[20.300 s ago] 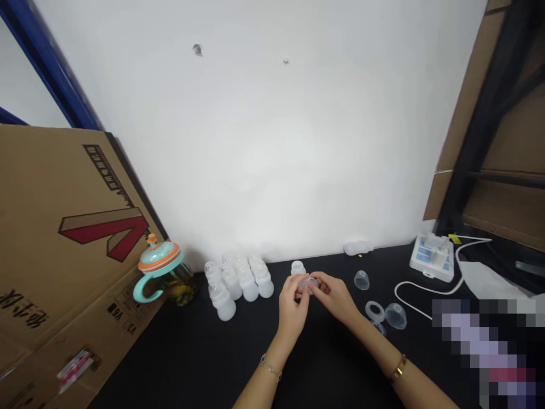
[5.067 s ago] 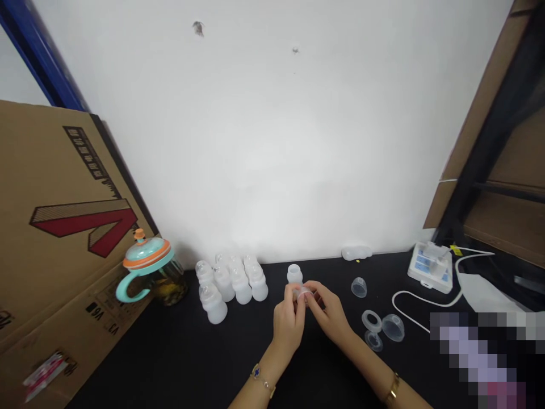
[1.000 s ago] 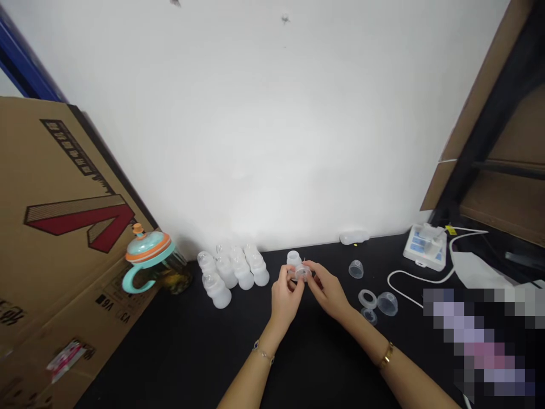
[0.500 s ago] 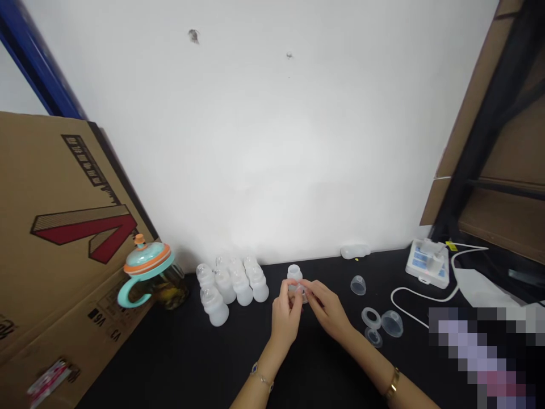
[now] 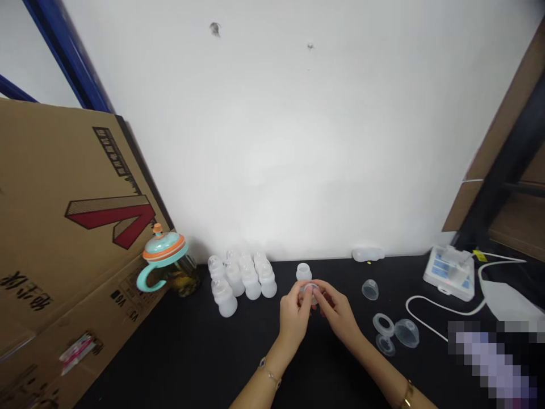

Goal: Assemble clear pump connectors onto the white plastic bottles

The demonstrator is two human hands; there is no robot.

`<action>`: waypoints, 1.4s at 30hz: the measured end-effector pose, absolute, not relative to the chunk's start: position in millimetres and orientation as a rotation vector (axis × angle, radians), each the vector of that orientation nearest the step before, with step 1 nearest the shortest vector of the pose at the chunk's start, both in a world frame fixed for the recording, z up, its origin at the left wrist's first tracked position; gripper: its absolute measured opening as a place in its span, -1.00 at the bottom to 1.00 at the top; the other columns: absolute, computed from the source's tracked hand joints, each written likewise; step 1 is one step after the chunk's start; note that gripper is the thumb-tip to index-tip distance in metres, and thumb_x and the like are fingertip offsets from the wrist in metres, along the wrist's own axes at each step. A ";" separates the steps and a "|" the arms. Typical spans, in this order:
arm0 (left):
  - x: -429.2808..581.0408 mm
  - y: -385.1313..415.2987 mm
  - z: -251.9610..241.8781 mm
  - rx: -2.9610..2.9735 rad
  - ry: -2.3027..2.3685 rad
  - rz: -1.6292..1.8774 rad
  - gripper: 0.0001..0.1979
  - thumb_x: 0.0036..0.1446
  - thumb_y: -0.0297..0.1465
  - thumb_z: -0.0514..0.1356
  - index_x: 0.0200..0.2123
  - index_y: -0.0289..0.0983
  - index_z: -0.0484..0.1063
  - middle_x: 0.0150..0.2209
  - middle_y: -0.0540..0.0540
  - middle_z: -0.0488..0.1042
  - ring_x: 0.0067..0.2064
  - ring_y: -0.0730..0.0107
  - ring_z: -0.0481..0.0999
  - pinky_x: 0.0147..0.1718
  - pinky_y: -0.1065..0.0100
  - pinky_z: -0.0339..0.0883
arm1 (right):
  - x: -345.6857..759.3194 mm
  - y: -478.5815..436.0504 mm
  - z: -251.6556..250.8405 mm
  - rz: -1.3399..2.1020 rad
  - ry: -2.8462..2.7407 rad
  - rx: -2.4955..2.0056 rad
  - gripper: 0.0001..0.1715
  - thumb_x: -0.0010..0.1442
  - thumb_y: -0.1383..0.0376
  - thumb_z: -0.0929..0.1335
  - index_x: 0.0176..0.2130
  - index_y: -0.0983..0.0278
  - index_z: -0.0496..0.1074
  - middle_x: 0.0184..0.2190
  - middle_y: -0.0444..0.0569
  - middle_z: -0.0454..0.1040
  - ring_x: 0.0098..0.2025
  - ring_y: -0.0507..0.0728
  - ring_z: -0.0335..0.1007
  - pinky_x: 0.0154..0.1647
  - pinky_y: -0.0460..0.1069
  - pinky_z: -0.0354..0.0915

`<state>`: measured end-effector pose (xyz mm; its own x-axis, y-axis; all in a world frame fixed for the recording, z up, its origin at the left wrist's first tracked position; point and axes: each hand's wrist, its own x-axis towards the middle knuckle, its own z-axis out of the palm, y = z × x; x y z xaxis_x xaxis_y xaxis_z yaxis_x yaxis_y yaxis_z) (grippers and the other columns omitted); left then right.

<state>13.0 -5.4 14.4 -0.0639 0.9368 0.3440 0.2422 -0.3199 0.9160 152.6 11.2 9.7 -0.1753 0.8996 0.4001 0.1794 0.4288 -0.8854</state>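
Observation:
My left hand (image 5: 295, 309) and my right hand (image 5: 336, 309) are closed together on a small translucent baby bottle part (image 5: 314, 291), both thumbs resting on top of it. Fingers cover most of the part, so I cannot tell whether it is a nipple, a collar ring or both. Just behind the hands an uncapped white baby bottle (image 5: 304, 271) stands upright. Right of my right hand lie a translucent ring (image 5: 384, 325), a clear nipple piece (image 5: 385, 344) and a clear dome cap (image 5: 407, 333). Another dome cap (image 5: 370, 289) sits farther back.
Several capped white baby bottles (image 5: 234, 278) stand grouped at the left. Beside them is a glass jug (image 5: 183, 272) with a turquoise handle, against a large cardboard box (image 5: 51, 170). A white power strip (image 5: 449, 272) and its cable (image 5: 426, 307) occupy the right side.
The view has shifted, so the scene appears farther right. Both thumbs have come closer together on top of the translucent part, and the uncapped bottle is less covered by the hands.

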 end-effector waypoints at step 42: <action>14.0 -7.8 14.8 1.655 1.232 1.405 -0.57 0.38 -0.11 0.06 -0.03 -0.29 0.55 -0.53 -0.01 0.49 -0.56 0.46 0.41 -0.55 0.48 0.27 | 154.2 8.2 14.2 1.043 -1.517 -0.863 -0.62 0.34 0.00 0.34 -0.05 0.22 0.46 -0.46 -0.15 0.44 -0.49 0.06 0.37 -0.52 -0.07 0.24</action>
